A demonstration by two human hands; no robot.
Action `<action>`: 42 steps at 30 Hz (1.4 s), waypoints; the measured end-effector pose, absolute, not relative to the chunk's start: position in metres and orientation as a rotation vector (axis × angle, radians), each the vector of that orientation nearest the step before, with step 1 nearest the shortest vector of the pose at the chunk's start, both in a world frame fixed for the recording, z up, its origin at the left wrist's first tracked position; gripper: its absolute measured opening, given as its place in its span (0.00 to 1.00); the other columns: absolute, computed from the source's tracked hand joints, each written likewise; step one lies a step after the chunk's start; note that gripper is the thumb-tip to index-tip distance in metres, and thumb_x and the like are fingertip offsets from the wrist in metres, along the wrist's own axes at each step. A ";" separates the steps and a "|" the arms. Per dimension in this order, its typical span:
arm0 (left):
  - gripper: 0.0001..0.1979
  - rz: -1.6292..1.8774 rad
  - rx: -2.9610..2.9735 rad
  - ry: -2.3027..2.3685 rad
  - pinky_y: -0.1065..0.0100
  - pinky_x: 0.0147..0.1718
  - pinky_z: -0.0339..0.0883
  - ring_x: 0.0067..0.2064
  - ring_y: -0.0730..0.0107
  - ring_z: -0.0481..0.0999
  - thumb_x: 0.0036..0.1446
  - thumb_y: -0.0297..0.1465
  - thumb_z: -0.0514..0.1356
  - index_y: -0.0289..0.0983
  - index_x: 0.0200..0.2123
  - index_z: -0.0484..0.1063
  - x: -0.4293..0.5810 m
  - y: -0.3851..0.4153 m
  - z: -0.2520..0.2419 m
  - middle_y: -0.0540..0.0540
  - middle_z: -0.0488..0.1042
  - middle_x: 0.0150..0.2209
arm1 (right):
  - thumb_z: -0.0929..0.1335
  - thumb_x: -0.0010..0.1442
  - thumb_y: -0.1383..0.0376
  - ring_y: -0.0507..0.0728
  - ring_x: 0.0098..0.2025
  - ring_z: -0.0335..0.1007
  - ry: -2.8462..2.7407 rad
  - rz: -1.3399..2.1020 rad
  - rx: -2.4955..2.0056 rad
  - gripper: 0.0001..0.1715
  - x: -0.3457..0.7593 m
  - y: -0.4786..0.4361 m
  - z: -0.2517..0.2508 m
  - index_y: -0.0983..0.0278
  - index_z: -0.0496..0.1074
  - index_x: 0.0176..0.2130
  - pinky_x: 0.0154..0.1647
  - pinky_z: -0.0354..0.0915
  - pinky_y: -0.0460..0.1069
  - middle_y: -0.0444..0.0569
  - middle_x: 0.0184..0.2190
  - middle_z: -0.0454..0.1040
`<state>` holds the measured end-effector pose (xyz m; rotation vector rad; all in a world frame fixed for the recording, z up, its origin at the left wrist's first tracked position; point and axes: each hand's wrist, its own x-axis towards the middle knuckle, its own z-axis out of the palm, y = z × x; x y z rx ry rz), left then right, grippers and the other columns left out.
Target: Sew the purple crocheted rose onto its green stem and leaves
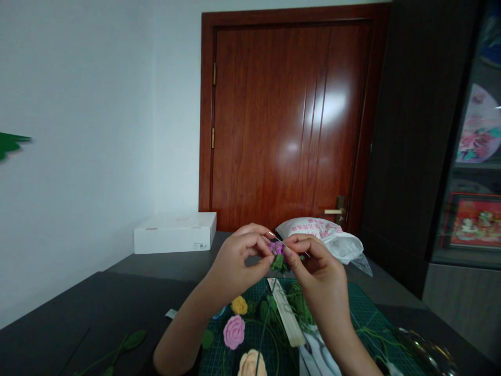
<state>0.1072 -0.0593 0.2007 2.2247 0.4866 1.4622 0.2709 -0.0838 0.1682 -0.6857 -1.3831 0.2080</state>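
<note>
Above the mat, my left hand (238, 258) pinches a small purple yarn flower (277, 247) with a green base (279, 263). My right hand (323, 269) grips a thin metal needle (279, 239) between thumb and fingers; it slants across the top of the flower. The right thumb touches the flower's green side. A dark thin stem or wire (267, 308) runs down from the flower. Below my hands lie a pink yarn rose (234, 332), a yellow yarn flower (239, 305) and a cream flower (250, 363).
A green cutting mat (360, 308) covers part of the dark table (129, 292). On it lie a pale ruler-like strip (285, 313) and green yarn (299, 303). A white box (174, 235) and a white plastic bag (313, 230) stand behind. Green leaves (133, 340) lie at left.
</note>
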 end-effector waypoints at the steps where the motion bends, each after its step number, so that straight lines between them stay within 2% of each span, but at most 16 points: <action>1: 0.04 1.431 2.224 0.489 0.64 0.42 0.77 0.48 0.61 0.77 0.53 0.21 0.61 0.33 0.27 0.73 0.107 -0.059 0.200 0.38 0.71 0.46 | 0.70 0.61 0.66 0.58 0.40 0.72 -1.370 0.201 -0.684 0.06 0.271 -0.084 0.168 0.61 0.73 0.31 0.41 0.66 0.52 0.48 0.35 0.75; 7: 0.06 1.390 2.364 0.496 0.63 0.44 0.75 0.51 0.60 0.75 0.55 0.20 0.59 0.34 0.32 0.74 0.107 -0.062 0.199 0.37 0.71 0.49 | 0.70 0.60 0.66 0.59 0.41 0.72 -1.270 0.215 -0.694 0.05 0.271 -0.085 0.168 0.61 0.73 0.31 0.45 0.66 0.54 0.49 0.35 0.76; 12: 0.04 1.422 2.485 0.508 0.52 0.56 0.66 0.57 0.56 0.71 0.60 0.25 0.60 0.37 0.38 0.75 0.109 -0.065 0.198 0.38 0.72 0.52 | 0.72 0.59 0.64 0.60 0.42 0.73 -1.147 0.210 -0.708 0.04 0.270 -0.086 0.167 0.62 0.76 0.32 0.46 0.68 0.55 0.51 0.36 0.77; 15: 0.04 1.477 2.379 0.503 0.51 0.57 0.65 0.56 0.55 0.71 0.58 0.29 0.65 0.37 0.37 0.74 0.115 -0.063 0.194 0.39 0.72 0.52 | 0.72 0.58 0.64 0.59 0.41 0.73 -1.091 0.203 -0.695 0.04 0.267 -0.088 0.168 0.62 0.76 0.31 0.44 0.69 0.54 0.50 0.35 0.77; 17: 0.03 1.553 2.241 0.485 0.50 0.57 0.65 0.55 0.56 0.72 0.58 0.29 0.64 0.36 0.33 0.73 0.121 -0.060 0.189 0.40 0.73 0.50 | 0.73 0.58 0.64 0.58 0.40 0.73 -1.066 0.165 -0.677 0.05 0.264 -0.090 0.168 0.62 0.76 0.31 0.43 0.69 0.53 0.49 0.35 0.77; 19: 0.04 1.531 2.083 0.456 0.52 0.52 0.71 0.54 0.56 0.72 0.58 0.29 0.64 0.36 0.33 0.72 0.127 -0.058 0.184 0.40 0.71 0.51 | 0.73 0.57 0.64 0.57 0.41 0.73 -1.042 0.122 -0.651 0.04 0.261 -0.092 0.168 0.63 0.76 0.31 0.42 0.70 0.53 0.49 0.35 0.77; 20: 0.04 1.474 1.994 0.429 0.55 0.44 0.76 0.52 0.56 0.73 0.58 0.30 0.64 0.36 0.33 0.72 0.130 -0.058 0.182 0.40 0.70 0.50 | 0.73 0.57 0.65 0.57 0.41 0.73 -1.031 0.109 -0.639 0.04 0.260 -0.093 0.168 0.63 0.76 0.31 0.42 0.70 0.52 0.49 0.35 0.77; 22: 0.06 1.365 1.807 0.358 0.62 0.31 0.79 0.42 0.62 0.75 0.59 0.31 0.64 0.37 0.35 0.69 0.135 -0.059 0.179 0.44 0.70 0.43 | 0.73 0.57 0.65 0.57 0.41 0.73 -1.017 0.106 -0.623 0.04 0.258 -0.094 0.167 0.62 0.76 0.31 0.42 0.70 0.52 0.49 0.36 0.77; 23: 0.07 1.347 1.742 0.336 0.64 0.28 0.79 0.38 0.65 0.75 0.59 0.31 0.64 0.37 0.35 0.68 0.137 -0.060 0.178 0.46 0.69 0.39 | 0.73 0.57 0.65 0.57 0.41 0.73 -1.012 0.109 -0.618 0.04 0.257 -0.094 0.167 0.62 0.76 0.31 0.42 0.70 0.52 0.48 0.36 0.77; 25: 0.07 1.379 1.660 0.302 0.67 0.30 0.78 0.36 0.69 0.73 0.58 0.30 0.64 0.37 0.34 0.68 0.139 -0.062 0.178 0.49 0.67 0.35 | 0.73 0.58 0.65 0.56 0.41 0.73 -1.020 0.119 -0.607 0.04 0.257 -0.094 0.167 0.62 0.75 0.32 0.42 0.70 0.52 0.48 0.36 0.76; 28: 0.06 1.480 1.648 0.277 0.68 0.37 0.76 0.41 0.68 0.73 0.57 0.27 0.65 0.35 0.33 0.69 0.137 -0.065 0.183 0.47 0.70 0.38 | 0.71 0.61 0.66 0.56 0.41 0.73 -1.110 0.129 -0.587 0.03 0.261 -0.096 0.169 0.61 0.74 0.33 0.42 0.69 0.53 0.47 0.37 0.76; 32: 0.04 1.545 1.746 0.259 0.68 0.42 0.74 0.44 0.68 0.74 0.57 0.25 0.65 0.34 0.32 0.71 0.125 -0.066 0.192 0.45 0.71 0.41 | 0.71 0.61 0.70 0.57 0.44 0.71 -1.323 -0.132 -0.626 0.04 0.280 -0.103 0.179 0.61 0.74 0.34 0.46 0.66 0.54 0.47 0.38 0.74; 36: 0.03 1.605 1.826 0.243 0.67 0.45 0.73 0.46 0.67 0.75 0.57 0.23 0.64 0.34 0.32 0.72 0.114 -0.065 0.199 0.44 0.73 0.42 | 0.70 0.62 0.73 0.53 0.32 0.67 -1.577 -0.359 -0.722 0.08 0.299 -0.113 0.191 0.60 0.77 0.37 0.34 0.63 0.49 0.42 0.29 0.68; 42: 0.03 1.649 1.899 0.279 0.68 0.45 0.73 0.46 0.67 0.76 0.57 0.24 0.64 0.35 0.32 0.73 0.108 -0.067 0.201 0.44 0.73 0.43 | 0.69 0.62 0.75 0.52 0.30 0.62 -1.672 -0.500 -0.790 0.09 0.303 -0.118 0.196 0.64 0.77 0.39 0.29 0.59 0.48 0.43 0.27 0.64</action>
